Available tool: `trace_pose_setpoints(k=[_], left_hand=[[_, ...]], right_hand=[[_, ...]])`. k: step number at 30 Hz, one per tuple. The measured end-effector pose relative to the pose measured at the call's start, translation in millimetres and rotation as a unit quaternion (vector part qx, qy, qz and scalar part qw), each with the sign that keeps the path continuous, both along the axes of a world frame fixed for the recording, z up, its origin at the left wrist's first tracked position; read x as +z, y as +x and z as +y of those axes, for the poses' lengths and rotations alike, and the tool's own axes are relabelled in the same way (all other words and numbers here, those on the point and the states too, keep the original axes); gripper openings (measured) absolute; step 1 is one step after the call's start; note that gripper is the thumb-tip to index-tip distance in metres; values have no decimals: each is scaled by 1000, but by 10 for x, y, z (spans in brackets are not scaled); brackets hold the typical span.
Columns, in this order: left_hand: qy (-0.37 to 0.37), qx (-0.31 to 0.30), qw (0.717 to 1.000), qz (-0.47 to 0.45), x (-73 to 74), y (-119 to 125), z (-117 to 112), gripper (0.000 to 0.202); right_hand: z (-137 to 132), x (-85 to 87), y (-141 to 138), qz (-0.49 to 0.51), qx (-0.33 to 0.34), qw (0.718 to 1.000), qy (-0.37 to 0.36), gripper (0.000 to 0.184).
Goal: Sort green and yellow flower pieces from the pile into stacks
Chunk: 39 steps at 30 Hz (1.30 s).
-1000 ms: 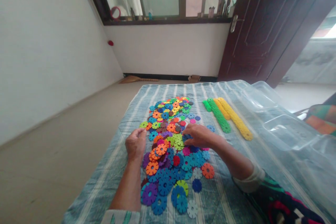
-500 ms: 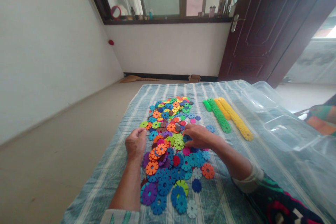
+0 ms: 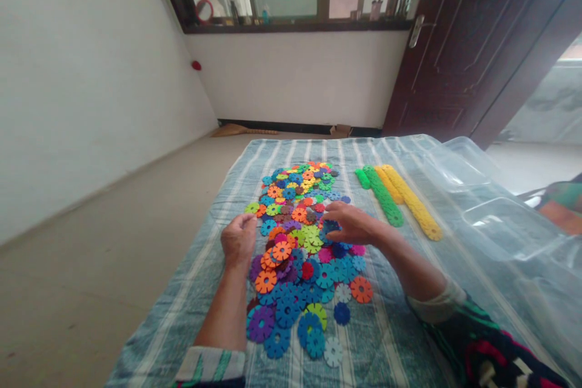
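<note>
A long pile of notched plastic discs [image 3: 288, 309] in many colours runs down the middle of the cloth-covered table. My left hand [image 3: 239, 239] is at the pile's left edge, thumb and fingers pressed together; whatever they hold, if anything, is hidden. Just beyond its fingertips lies a lime green disc [image 3: 251, 208]. Over the pile's right side is my right hand [image 3: 350, 223], thumb and fingers apart, with dark blue discs [image 3: 331, 230] beneath them. No disc shows in its grasp. Lime green discs [image 3: 311, 239] lie overlapped just left of it.
Right of the pile lie green disc rows [image 3: 382, 197] and yellow disc rows [image 3: 413, 205]. Clear plastic containers [image 3: 509, 227] stand along the table's right side. Striped cloth [image 3: 200, 267] covers the table; a dark red door [image 3: 454, 42] is behind.
My right hand has lifted slightly, its thumb and fingers spreading farther apart over the discs. My left hand keeps its pinch at the left edge. The camera view has shifted a little.
</note>
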<state>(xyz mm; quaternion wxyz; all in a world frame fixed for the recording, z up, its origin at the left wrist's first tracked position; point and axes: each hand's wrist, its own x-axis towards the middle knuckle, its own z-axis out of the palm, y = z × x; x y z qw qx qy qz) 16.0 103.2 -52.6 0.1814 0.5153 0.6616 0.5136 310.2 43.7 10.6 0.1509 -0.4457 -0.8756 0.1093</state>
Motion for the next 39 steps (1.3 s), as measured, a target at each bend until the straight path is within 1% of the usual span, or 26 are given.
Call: trace_pose_setpoints(k=[4,9,13,16,18,21,23,25,27,30,33,39], left_hand=[[3,-4,1000,2,-36,-16,21,30],[0,-6,1000,2,-61,-26,28,31],[1,-11,1000,0,-43,-25,16,31],[-1,-6,1000,-2,-11,-17,12,29],[-4,3,1000,-1,13,-9,11,28],[-6,5,1000,3,38,2,8,28],[-5,3,1000,10,47,5,2,28],[-4,5,1000,18,49,4,-3,27],[-3,3,1000,20,43,-3,-3,28],[-4,0,1000,13,26,-19,11,30],[-8,1,1000,7,13,-28,28,30],[-15,7,1000,0,49,2,6,28]], right_hand=[[-15,-61,-101,-22,16,999,-20,19],[-10,-95,-84,-16,13,999,-35,29],[-13,-77,-119,-4,29,999,-25,21],[2,9,-73,17,38,999,-13,16],[22,102,67,38,1,999,4,17],[46,237,395,28,-117,993,13,19],[50,288,592,-14,-183,983,-15,20],[47,299,697,-56,-214,974,-49,20],[44,280,696,-90,-221,969,-70,20],[50,228,580,-142,-226,960,-86,19],[55,177,466,-193,-237,947,-99,22],[34,166,394,-231,-260,932,-102,30]])
